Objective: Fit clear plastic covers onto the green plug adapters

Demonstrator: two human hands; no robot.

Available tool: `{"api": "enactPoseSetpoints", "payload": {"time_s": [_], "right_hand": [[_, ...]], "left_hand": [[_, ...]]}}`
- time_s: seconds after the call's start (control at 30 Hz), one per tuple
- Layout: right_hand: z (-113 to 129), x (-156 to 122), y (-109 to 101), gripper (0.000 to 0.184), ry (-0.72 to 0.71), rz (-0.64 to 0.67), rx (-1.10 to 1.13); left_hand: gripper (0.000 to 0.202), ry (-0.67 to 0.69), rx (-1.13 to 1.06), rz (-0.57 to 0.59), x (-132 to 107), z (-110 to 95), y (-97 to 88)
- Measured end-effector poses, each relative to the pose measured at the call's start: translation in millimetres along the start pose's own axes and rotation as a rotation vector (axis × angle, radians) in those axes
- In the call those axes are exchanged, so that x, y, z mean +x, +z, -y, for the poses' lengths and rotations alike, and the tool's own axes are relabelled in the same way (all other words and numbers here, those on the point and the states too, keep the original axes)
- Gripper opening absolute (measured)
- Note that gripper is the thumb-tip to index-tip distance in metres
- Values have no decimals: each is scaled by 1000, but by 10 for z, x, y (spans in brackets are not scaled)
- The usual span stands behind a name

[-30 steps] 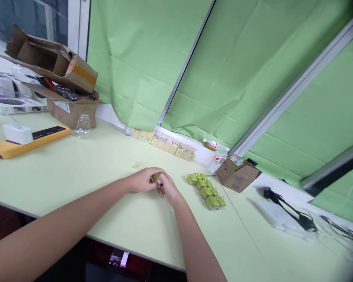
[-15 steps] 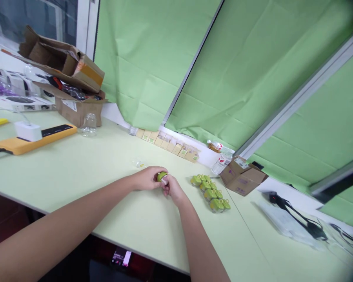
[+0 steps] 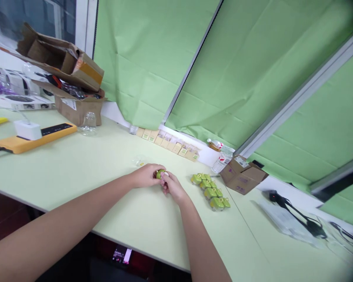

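Above the pale green table, my left hand (image 3: 147,176) is closed round a small green lid-like piece (image 3: 160,173), with a whitish part showing beside it. Fingers of my right hand (image 3: 171,185) pinch the same piece from the other side, and they cover much of it. A clear plastic piece with a yellow spot (image 3: 140,161) lies just beyond my left hand. To the right stand several small clear containers with green lids and loops (image 3: 211,192), grouped in short rows.
Small cardboard boxes (image 3: 167,143) line the wall. Plastic bottles (image 3: 221,161) and a carton (image 3: 243,175) stand back right. At left are an orange power strip (image 3: 47,137), a clear jar (image 3: 89,123) and open cardboard boxes (image 3: 76,107). Black cables (image 3: 297,215) lie far right.
My right fingers have shifted up over the green piece, so less of its whitish part shows. My left hand keeps hold of it and has turned slightly.
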State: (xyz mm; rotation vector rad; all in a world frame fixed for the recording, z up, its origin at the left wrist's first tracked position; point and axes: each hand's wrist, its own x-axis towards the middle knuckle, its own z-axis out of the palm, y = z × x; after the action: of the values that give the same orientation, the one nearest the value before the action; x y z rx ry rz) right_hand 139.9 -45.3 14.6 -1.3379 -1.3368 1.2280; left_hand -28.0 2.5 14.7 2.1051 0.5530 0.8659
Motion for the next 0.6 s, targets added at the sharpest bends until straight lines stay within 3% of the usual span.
{"api": "enactPoseSetpoints", "payload": {"time_s": [0.6], "right_hand": [[-28,32,-50,22,51,10,77]], "left_hand": [[32,9,31,12,-10,-48,-18]]}}
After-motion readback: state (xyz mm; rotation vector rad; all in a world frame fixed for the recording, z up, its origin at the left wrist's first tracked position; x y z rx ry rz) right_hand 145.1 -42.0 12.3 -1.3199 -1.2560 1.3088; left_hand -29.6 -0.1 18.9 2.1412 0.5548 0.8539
